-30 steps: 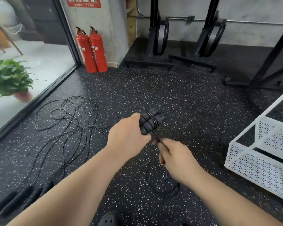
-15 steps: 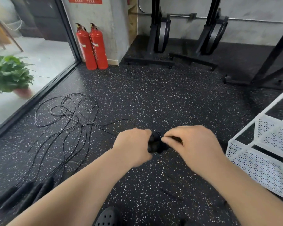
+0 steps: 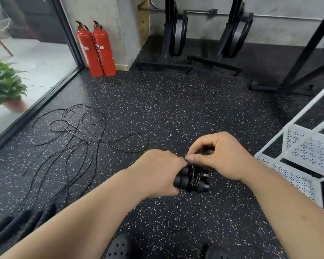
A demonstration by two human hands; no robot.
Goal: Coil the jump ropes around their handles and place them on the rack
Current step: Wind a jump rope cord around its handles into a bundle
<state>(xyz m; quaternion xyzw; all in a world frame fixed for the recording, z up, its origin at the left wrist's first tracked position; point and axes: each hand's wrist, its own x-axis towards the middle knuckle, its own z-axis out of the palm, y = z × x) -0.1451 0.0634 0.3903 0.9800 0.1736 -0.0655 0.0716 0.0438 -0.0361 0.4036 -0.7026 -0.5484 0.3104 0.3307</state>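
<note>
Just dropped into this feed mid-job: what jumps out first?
At centre, the left hand grips a pair of black handles while the right hand pinches their rope. A tangle of black ropes sprawls on the floor at left; two red fire extinguishers stand by the far wall.

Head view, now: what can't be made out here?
All head view:
1. Handles: mostly covered by the left hand.
2. Rope: wraps too fine to count; its run is hidden under the right hand.
3. Rack: cut off by the right edge.
4. Floor handles: blurred, partly behind the left forearm; count unclear.
5. Loose ropes: tangled, too thin to count.
</note>
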